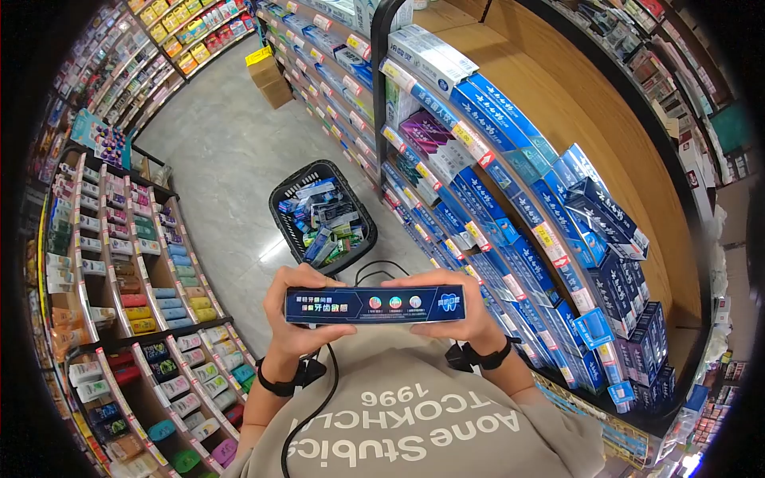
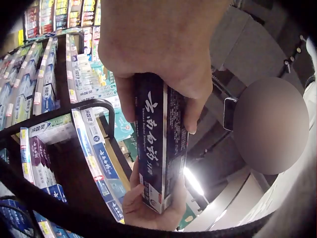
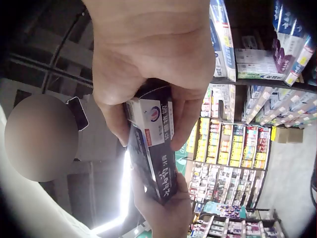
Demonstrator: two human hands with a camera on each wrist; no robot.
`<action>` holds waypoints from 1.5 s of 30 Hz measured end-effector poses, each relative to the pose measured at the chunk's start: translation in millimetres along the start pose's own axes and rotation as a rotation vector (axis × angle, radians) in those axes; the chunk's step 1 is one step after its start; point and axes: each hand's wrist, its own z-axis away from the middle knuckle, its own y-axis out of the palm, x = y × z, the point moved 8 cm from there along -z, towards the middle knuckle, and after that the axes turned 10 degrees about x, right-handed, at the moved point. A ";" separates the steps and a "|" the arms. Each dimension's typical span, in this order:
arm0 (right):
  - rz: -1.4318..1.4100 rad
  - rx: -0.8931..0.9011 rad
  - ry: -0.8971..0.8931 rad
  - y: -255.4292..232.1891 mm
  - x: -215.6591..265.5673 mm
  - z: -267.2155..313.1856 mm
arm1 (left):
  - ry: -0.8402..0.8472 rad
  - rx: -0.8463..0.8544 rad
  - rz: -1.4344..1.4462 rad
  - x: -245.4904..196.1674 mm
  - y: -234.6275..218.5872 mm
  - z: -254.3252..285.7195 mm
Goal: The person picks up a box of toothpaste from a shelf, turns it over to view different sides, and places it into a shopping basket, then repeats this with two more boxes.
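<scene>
A long dark blue toothpaste box point(image 1: 374, 305) lies level in front of the person's chest, its printed long side facing up. The left hand point(image 1: 304, 312) grips its left end and the right hand point(image 1: 448, 307) its right end, thumb and fingers on opposite sides. In the left wrist view the left hand point(image 2: 161, 54) pinches the near end of the box point(image 2: 157, 144), with the other hand at the far end. The right wrist view has the right hand point(image 3: 151, 64) round the white-marked end of the box point(image 3: 153, 144).
A black basket point(image 1: 368, 231) holding many boxes stands on the grey floor point(image 1: 215, 119). Shelves of blue toothpaste boxes point(image 1: 486, 103) rise at the right, with several dark boxes point(image 1: 606, 215) on top. Shelves of colourful packs point(image 1: 135, 311) stand at the left. A cable point(image 1: 332, 390) hangs over the shirt.
</scene>
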 end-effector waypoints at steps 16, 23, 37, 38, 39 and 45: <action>-0.007 -0.029 0.004 -7.4 -4.0 3.7 | -0.011 0.031 -0.004 -1.3 5.1 -9.8; -0.003 -0.058 -0.003 -9.3 -4.6 3.9 | -0.018 0.035 -0.012 0.5 4.7 -10.9; -0.004 -0.059 0.003 -6.3 -6.8 3.9 | -0.040 0.024 0.005 3.5 2.0 -6.5; -0.001 -0.059 0.000 -5.9 -6.9 3.6 | -0.043 0.022 0.011 4.0 1.6 -5.7; 0.001 -0.060 -0.003 -5.4 -7.1 3.2 | -0.047 0.019 0.017 4.4 1.2 -5.0; 0.018 -0.060 -0.014 -2.6 -5.2 0.9 | -0.049 0.006 0.019 3.5 -0.8 -2.5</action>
